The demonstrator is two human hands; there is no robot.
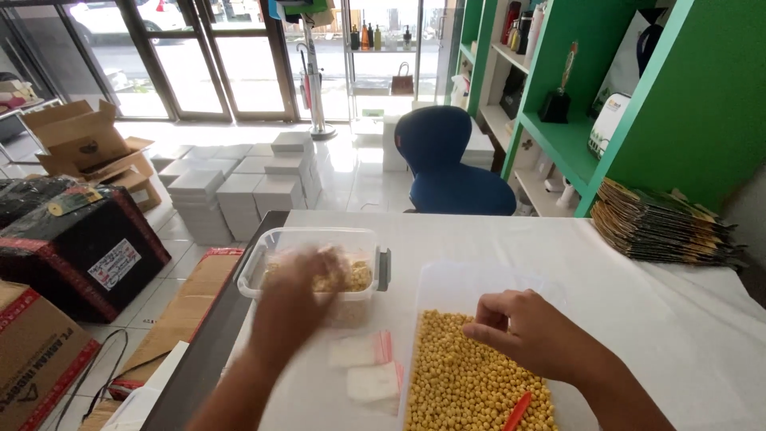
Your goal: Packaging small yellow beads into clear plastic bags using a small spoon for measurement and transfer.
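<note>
Fingers of the left hand [299, 279] are blurred over the mouth of a clear plastic tub [263, 247]; whether they grip anything I cannot tell. That tub stands on the white counter [638, 319], toward its left edge, with a grey latch on its right end, and holds a low layer of small yellow round pieces [355, 278]. Just near of the tub lie two small clear pouches [371, 367] with red zip strips, flat on the counter, one behind the other. Right of them is a shallow translucent tray [455, 279], heaped in its near half with many more of the same yellow pieces. The right hand [531, 331] rests over that heap, fingers curled and pinched together at the tips; what they pinch is too small to see. A red-orange stick [517, 411] lies on the heap at the near edge. At the far right a stack of dark flat packets [662, 227] sits on the counter.
</note>
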